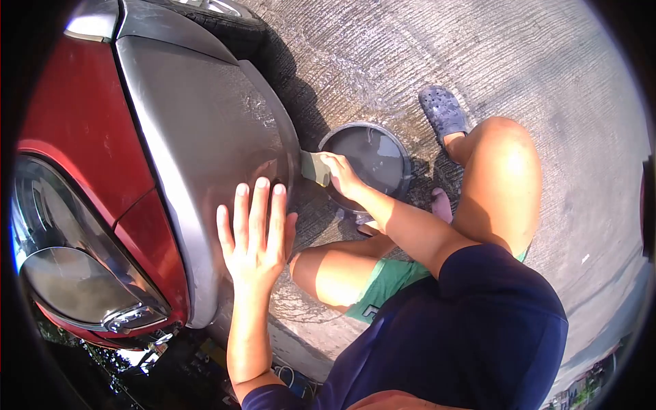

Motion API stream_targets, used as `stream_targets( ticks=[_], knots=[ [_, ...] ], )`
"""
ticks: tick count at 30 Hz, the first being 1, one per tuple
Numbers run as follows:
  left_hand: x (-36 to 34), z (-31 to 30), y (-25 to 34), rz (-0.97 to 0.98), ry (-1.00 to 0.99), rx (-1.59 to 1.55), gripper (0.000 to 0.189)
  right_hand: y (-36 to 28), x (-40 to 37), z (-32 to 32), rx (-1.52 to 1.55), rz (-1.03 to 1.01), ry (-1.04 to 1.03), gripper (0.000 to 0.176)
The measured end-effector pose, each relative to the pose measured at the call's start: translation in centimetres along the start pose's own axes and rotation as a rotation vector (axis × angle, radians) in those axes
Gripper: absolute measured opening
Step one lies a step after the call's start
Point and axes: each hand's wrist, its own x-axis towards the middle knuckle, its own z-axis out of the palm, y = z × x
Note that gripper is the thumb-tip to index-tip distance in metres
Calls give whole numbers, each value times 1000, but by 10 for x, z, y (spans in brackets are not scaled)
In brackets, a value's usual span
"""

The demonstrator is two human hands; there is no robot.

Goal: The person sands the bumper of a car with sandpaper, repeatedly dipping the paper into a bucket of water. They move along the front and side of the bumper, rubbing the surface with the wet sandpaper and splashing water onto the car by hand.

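A dull grey car bumper [205,116] curves along the left, wet and scuffed in patches. Against its surface my left hand [254,236] lies flat, fingers stretched out and holding nothing. At the bumper's lower edge, my right hand [344,176] pinches a grey-green sheet of sandpaper [315,168], whose far end meets the bumper. Just beneath that hand stands a round bucket [408,166] of murky grey water, partly covered by my right forearm.
Red body panels [82,116] and a headlight [75,273] adjoin the bumper. A tyre [236,27] is at the top. My foot in a blue clog [442,109] rests on wet, ridged concrete [383,48]. My bent knees flank my right arm.
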Motion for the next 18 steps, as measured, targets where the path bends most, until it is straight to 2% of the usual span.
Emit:
stream_targets(
  ticks=[2,3,4,6,8,10,12,14,16,17,18],
  knots=[
    [88,50,15,-145,-181,-88,65,-1,-11,-31,-144,245,409,45],
    [117,97,13,-158,-221,41,68,-19,-15,-46,-80,233,291,47],
    [142,140,9,-191,-362,184,74,-38,-14,-58,-21,215,168,49],
    [172,194,-3,-212,-771,395,85,-51,-8,-67,2,212,214,38],
    [173,207,0,-149,-882,565,88,-77,-16,-55,-49,217,240,29],
    [141,245,6,-107,-775,691,94,-59,-16,-58,-86,182,342,23],
    [121,223,29,-40,-830,650,103,-51,-17,-63,-157,170,498,23],
    [95,201,50,66,-882,686,100,-30,-16,-79,-142,183,699,30],
    [60,190,56,213,-873,700,93,31,-9,-110,-282,148,922,35],
    [35,190,57,283,-827,718,90,-6,-23,-90,-480,216,979,38],
    [12,190,58,343,-822,710,83,20,-14,-97,76,168,1002,37]
  ],
)
